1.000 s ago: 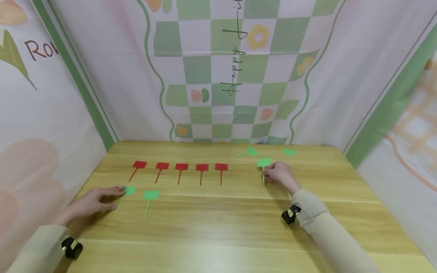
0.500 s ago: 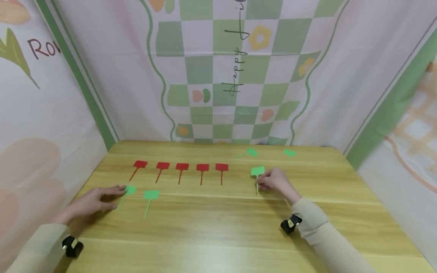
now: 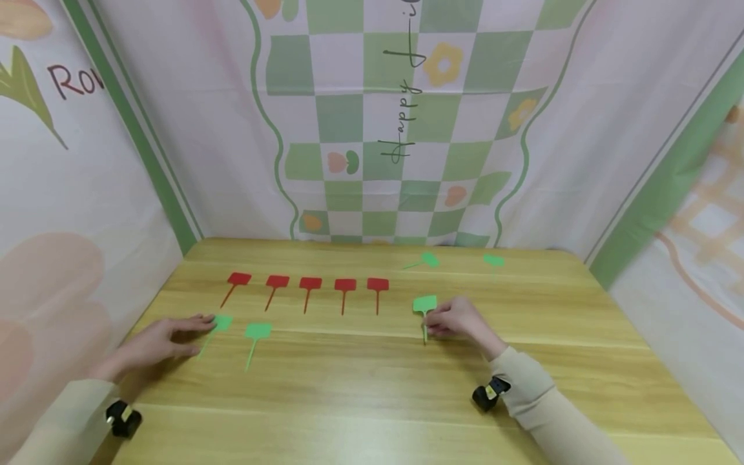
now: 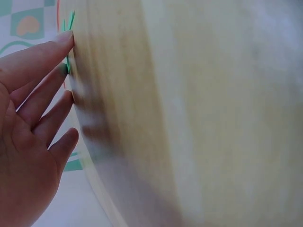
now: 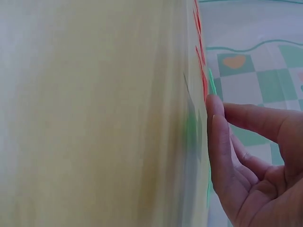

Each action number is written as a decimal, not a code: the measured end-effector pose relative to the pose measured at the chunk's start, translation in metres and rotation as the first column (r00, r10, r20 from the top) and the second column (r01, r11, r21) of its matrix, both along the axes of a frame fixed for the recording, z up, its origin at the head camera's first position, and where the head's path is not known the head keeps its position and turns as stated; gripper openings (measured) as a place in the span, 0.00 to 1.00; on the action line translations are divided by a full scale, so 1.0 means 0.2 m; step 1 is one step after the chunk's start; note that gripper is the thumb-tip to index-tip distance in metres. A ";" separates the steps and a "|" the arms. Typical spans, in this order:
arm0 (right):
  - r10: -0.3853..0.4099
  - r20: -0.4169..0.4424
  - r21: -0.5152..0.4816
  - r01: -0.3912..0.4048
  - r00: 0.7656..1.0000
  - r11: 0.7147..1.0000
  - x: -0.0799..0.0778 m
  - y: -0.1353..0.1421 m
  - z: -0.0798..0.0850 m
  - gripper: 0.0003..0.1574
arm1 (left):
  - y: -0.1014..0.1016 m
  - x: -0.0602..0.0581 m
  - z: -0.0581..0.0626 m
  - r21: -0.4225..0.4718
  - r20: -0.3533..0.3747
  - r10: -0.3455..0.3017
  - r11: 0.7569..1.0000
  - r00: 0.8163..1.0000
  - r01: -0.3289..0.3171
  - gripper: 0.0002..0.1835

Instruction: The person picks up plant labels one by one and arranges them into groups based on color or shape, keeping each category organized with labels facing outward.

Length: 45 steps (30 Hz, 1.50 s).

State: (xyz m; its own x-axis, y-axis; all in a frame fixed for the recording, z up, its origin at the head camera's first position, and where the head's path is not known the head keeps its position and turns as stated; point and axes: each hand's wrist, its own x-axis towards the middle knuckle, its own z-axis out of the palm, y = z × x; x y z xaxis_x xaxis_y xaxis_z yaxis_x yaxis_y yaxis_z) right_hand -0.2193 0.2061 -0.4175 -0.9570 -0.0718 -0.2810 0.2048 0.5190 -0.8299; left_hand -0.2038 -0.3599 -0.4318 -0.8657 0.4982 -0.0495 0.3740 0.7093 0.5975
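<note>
My right hand (image 3: 456, 318) pinches the thin stem of a green T-shaped plant label (image 3: 425, 303) between thumb and fingers, right of the red row. In the right wrist view the same green label (image 5: 212, 80) pokes out past the fingertips. My left hand (image 3: 154, 345) lies with its fingers stretched out, fingertips at the head of another green label (image 3: 223, 323). Just right of that lies a further green label (image 3: 258, 331), stem toward me. Behind these, several red plant labels (image 3: 310, 283) lie in a row with their stems toward me.
Two more green labels are near the table's back edge: one (image 3: 429, 259) with its stem to the left, the other (image 3: 493, 260) farther right. The wooden table (image 3: 349, 394) meets a patterned cloth (image 3: 378, 129) at the back, with cloth on both sides.
My right hand has carried the green label left and toward me, away from the back of the table. The left hand and the other labels have stayed in place.
</note>
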 end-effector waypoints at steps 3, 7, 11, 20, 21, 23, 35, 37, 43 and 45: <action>-0.010 0.016 -0.023 0.010 1.000 1.000 0.01 -0.02 -0.01 0.14 | 0.00 0.00 0.00 -0.007 -0.005 0.000 1.000 1.000 0.000 0.28; -0.001 0.022 -0.035 0.002 1.000 0.999 0.02 -0.05 -0.02 0.13 | 0.00 0.00 -0.01 -0.015 -0.013 0.001 1.000 1.000 -0.002 0.28; 0.014 0.022 -0.054 -0.013 1.000 0.998 0.03 -0.08 -0.03 0.13 | 0.00 0.01 0.00 -0.010 -0.011 0.006 1.000 1.000 -0.006 0.28; 0.042 0.056 -0.103 -0.036 0.998 0.994 0.06 -0.17 -0.02 0.14 | -0.01 0.00 -0.01 0.003 0.001 0.002 1.000 1.000 -0.002 0.29; 0.044 0.061 -0.105 -0.038 0.997 0.994 0.06 -0.18 -0.02 0.14 | -0.01 0.00 -0.02 0.004 0.003 0.002 1.000 1.000 -0.002 0.29; 0.056 0.067 -0.104 -0.048 0.996 0.993 0.06 -0.19 -0.02 0.14 | -0.01 0.00 -0.02 0.002 0.007 0.003 1.000 1.000 -0.003 0.29; 0.146 0.114 -0.171 -0.125 0.983 0.977 0.06 -0.31 -0.03 0.12 | -0.01 0.00 -0.01 0.018 0.014 0.008 1.000 1.000 -0.009 0.28; 0.155 0.117 -0.175 -0.133 0.981 0.976 0.06 -0.33 -0.03 0.12 | 0.00 0.00 0.00 0.020 0.012 0.011 1.000 1.000 -0.011 0.28; 0.171 0.112 -0.157 -0.152 0.979 0.976 0.06 -0.41 -0.05 0.12 | 0.00 0.00 -0.01 0.014 -0.003 0.017 1.000 1.000 -0.017 0.28; 0.174 0.108 -0.157 -0.156 0.979 0.975 0.06 -0.43 -0.04 0.11 | 0.00 0.00 -0.01 0.010 -0.003 0.015 1.000 1.000 -0.015 0.28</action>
